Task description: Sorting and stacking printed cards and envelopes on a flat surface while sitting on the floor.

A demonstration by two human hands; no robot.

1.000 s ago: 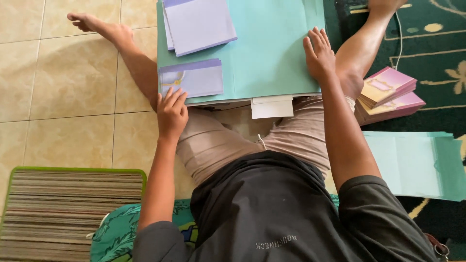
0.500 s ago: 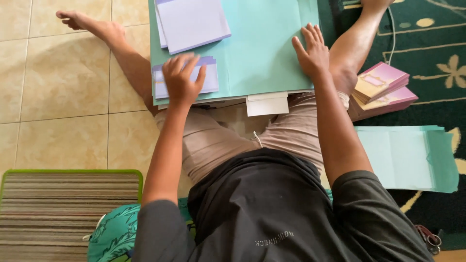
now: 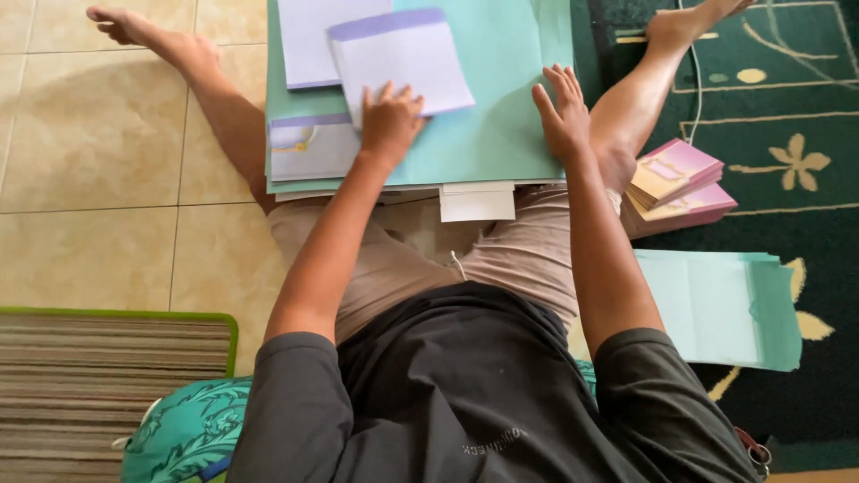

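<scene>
Person wears a dark charcoal short-sleeve tee (image 3: 474, 385) w/ small pale lettering near the hem, sleeves ending above the elbows. Beige/tan shorts (image 3: 429, 259) w/ a thin white drawstring at the waist. Both arms bare below the sleeves, legs bare from the shorts down, feet bare, no shoes/socks. No watch, rings or bands visible on left hand (image 3: 391, 121) or right hand (image 3: 564, 116).
</scene>
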